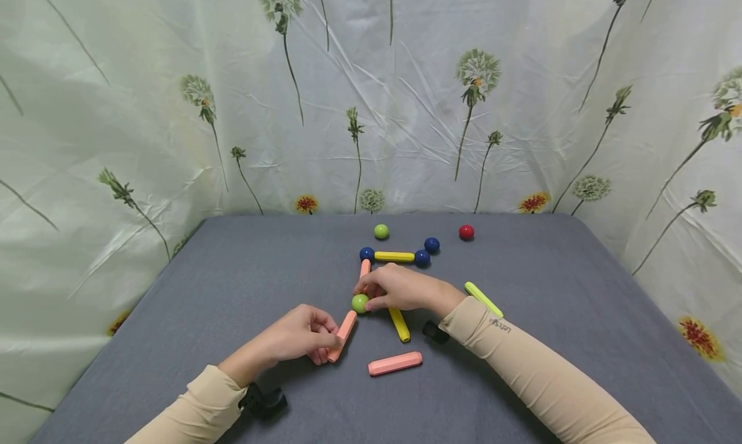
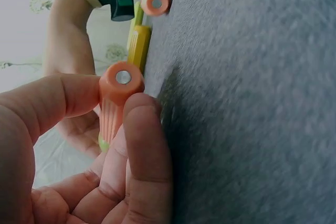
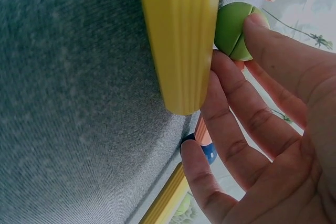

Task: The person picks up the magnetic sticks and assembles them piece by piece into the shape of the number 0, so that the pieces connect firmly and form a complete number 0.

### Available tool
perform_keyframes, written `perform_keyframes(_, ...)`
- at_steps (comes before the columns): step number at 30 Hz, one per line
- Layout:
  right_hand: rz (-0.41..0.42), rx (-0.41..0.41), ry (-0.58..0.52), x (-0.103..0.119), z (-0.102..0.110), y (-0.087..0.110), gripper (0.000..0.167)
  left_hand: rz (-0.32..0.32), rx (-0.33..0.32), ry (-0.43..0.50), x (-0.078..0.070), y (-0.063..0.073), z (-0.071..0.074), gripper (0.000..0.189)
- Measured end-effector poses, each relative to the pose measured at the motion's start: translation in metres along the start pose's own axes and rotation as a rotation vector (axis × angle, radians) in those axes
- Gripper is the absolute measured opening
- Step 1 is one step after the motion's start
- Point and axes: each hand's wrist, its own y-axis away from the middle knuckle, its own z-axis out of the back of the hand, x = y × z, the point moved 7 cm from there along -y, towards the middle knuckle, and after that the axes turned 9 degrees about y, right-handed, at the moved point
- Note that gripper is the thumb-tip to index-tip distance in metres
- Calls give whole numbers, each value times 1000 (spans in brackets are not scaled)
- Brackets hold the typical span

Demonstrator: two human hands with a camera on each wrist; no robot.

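From where I stand, the left hand (image 1: 304, 334) pinches the near end of a pink stick (image 1: 346, 331), whose far tip points at a green ball (image 1: 360, 303), just short of it. The right hand (image 1: 406, 286) has thumb and fingers closed about that ball, the other fingers spread loosely.

The ball is round and smooth, so an off-centre push could roll it out of the grip. A nudge there might also knock loose the second pink stick (image 1: 364, 268), which runs up to a blue ball (image 1: 367, 254) touching a yellow bar (image 1: 394, 256).

Another yellow stick (image 1: 400, 326) passes under the right hand, in the way of a low sweep; whether it meets the green ball I can't tell. A loose pink stick (image 1: 395, 363) lies nearer the person. A lime stick (image 1: 483, 299) sits beside the right sleeve (image 1: 498, 337), easily brushed. Farther back rest a red ball (image 1: 466, 232) and a second green ball (image 1: 380, 231).
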Motion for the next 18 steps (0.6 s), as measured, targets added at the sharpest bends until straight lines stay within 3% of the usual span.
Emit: perform_keyframes(18,10,-6,6,3,0,2,32,72,-16,95,3,-6,-11,16)
